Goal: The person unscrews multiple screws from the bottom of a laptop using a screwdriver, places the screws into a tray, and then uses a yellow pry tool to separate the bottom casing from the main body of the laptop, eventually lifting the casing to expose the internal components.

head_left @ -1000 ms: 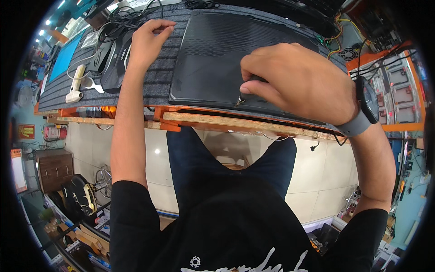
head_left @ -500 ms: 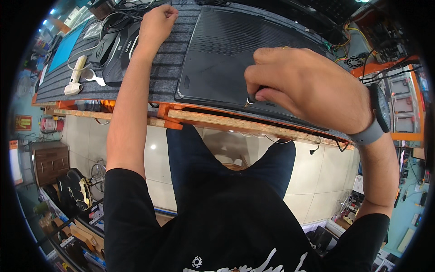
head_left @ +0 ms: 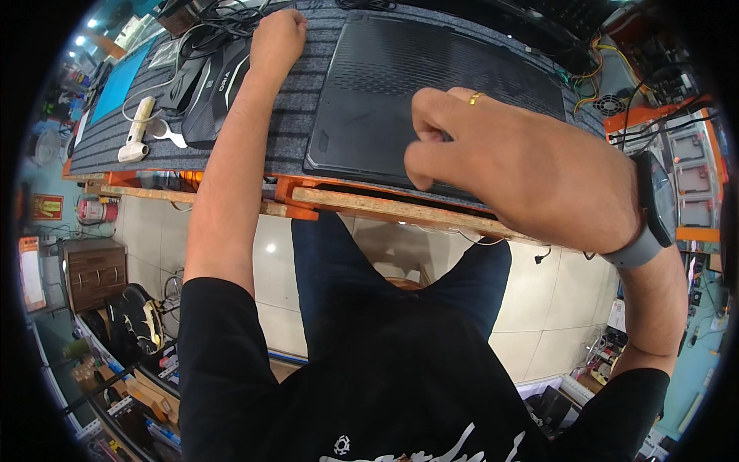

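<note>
A black laptop lies underside up on the striped grey mat, its vents toward the far side. Above its near edge is my right hand, fingers curled and closed. Only a dark bit of the screwdriver shows between finger and thumb; its tip is hidden. My left hand is closed, resting on the mat left of the laptop, beside black cables. Whatever its fingers may hold is hidden from view.
Left of my left forearm lie a dark angular case, a cream handheld device, a white scoop-like piece and a blue sheet. Loose wires and a small fan sit at the far right. A wooden edge runs along the front.
My right hand has turned and lifted slightly, and the screwdriver's metal tip is no longer visible. My left hand has curled in more and shifted a little right in the view.
</note>
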### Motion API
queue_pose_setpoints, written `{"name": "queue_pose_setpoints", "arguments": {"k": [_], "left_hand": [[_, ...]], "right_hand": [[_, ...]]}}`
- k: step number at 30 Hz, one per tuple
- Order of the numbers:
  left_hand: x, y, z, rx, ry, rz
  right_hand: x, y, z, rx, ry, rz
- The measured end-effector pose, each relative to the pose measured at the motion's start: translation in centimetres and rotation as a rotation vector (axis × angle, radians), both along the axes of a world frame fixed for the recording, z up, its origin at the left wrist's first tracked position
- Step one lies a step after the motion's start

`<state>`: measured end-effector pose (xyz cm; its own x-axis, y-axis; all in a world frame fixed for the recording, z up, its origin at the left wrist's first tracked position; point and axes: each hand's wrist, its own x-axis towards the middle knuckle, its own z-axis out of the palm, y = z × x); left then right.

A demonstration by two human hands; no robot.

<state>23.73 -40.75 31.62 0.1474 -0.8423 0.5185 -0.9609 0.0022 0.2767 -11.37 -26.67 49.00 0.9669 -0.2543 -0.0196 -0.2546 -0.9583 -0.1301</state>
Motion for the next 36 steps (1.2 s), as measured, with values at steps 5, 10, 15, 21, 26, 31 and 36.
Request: {"name": "queue_pose_setpoints", "arguments": {"k": [5, 10, 15, 21, 26, 31, 36], "left_hand": [[2.2, -4.8, -2.1, -0.034, 0.051, 0.129], [1.6, -7.2, -2.6, -0.018, 0.084, 0.254], [1.9, -8.0, -2.8, 0.003, 0.073, 0.275], [4.5, -8.2, -2.5, 0.055, 0.057, 0.265], [3.0, -8.1, -2.3, 0.115, 0.036, 0.216], [3.8, -8.4, -2.6, 0.093, 0.016, 0.222], [6.9, -7.7, -1.1, -0.088, -0.051, 0.174]], "right_hand": [[0.7, 0.1, 0.5, -0.079, 0.161, -0.164], [-0.2, -0.1, -0.7, -0.102, -0.083, -0.054], [-0.1, -0.6, -0.4, -0.168, 0.027, -0.087], [-1.2, -1.1, -0.5, -0.239, -0.005, -0.045], [-1.3, -0.5, -1.4, 0.001, -0.22, -0.006], [-0.3, -0.3, 0.3, 0.023, 0.163, -0.129], [-0.5, -0.4, 0.7, -0.215, 0.091, -0.024]]}}
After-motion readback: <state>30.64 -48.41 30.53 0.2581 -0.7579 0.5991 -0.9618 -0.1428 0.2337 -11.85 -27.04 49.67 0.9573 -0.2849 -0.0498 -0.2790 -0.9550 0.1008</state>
